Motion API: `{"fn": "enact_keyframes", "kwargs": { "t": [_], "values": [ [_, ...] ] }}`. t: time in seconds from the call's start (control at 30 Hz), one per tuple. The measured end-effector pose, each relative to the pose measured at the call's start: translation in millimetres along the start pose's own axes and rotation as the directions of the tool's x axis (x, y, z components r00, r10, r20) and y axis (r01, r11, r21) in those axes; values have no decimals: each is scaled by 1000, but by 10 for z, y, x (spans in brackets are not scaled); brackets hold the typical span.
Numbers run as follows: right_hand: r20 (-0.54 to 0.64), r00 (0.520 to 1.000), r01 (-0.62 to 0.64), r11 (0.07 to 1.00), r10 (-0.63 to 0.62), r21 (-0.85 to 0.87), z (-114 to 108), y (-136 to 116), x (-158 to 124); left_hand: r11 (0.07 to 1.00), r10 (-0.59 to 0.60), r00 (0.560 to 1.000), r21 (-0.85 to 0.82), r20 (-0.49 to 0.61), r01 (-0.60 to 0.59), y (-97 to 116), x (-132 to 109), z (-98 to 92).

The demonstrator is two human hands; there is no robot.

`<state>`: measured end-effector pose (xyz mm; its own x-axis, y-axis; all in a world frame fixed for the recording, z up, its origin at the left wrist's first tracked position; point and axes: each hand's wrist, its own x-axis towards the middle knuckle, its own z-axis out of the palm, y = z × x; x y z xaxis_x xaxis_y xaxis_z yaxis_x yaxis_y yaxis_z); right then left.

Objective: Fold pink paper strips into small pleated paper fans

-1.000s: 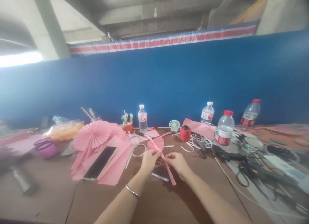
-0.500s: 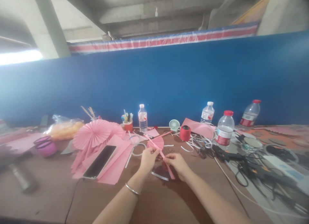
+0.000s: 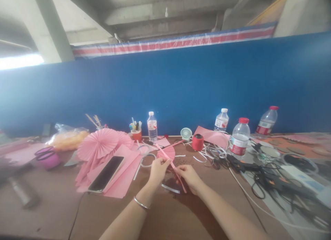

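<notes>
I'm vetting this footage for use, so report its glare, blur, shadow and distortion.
Head view: white glare washes out the upper left edge; head view: the grey cylindrical object at lower left is blurred, the narrow pink paper strip clearer; head view: soft shadow darkens the brown tabletop beside the right forearm; head view: the far-right clear plastic bottle with red cap leans outward, probably lens stretch.

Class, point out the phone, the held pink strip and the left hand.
Phone point(image 3: 106, 173), head view: its screen.
Held pink strip point(image 3: 172, 164), head view: its middle.
Left hand point(image 3: 158, 169), head view: its back.
</notes>
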<state>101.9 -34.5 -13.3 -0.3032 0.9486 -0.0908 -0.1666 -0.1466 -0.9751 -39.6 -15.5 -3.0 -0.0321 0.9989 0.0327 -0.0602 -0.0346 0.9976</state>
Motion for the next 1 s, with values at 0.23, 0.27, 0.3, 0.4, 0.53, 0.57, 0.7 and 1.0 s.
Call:
{"fn": "enact_keyframes", "kwargs": {
  "t": [0.23, 0.27, 0.3, 0.4, 0.53, 0.57, 0.7, 1.0],
  "values": [
    [-19, 999, 48, 997, -49, -58, 17, -16, 3, 989, -6, 1000, -148, -30, 1, 95, -73, 59],
    [-14, 998, 55, 996, -56, -65, 14, -21, 3, 986, -11, 999, -169, -38, 4, 109, -80, 60],
    [-9, 998, 61, 995, -62, -76, 11, -25, 3, 982, -17, 999, -188, -43, 9, 122, -85, 56],
    [-11, 997, 69, 991, -71, -113, 9, -31, 6, 970, -27, 999, -244, -47, 14, 159, -84, 19],
    [-24, 998, 48, 987, -52, -151, 22, -24, 3, 954, -15, 999, -299, -42, 2, 200, -69, -34],
    [-32, 999, 39, 987, -44, -157, 24, -18, 0, 952, -14, 999, -306, -36, 3, 205, -69, -37],
    [-59, 997, 37, 985, -47, -169, 13, 13, -5, 949, -33, 999, -313, 16, 36, 183, -72, -2],
    [87, 995, -47, 997, 41, 60, -15, -44, -18, 933, -59, 990, -345, 127, 100, 162, -52, -56]
  ]
}}
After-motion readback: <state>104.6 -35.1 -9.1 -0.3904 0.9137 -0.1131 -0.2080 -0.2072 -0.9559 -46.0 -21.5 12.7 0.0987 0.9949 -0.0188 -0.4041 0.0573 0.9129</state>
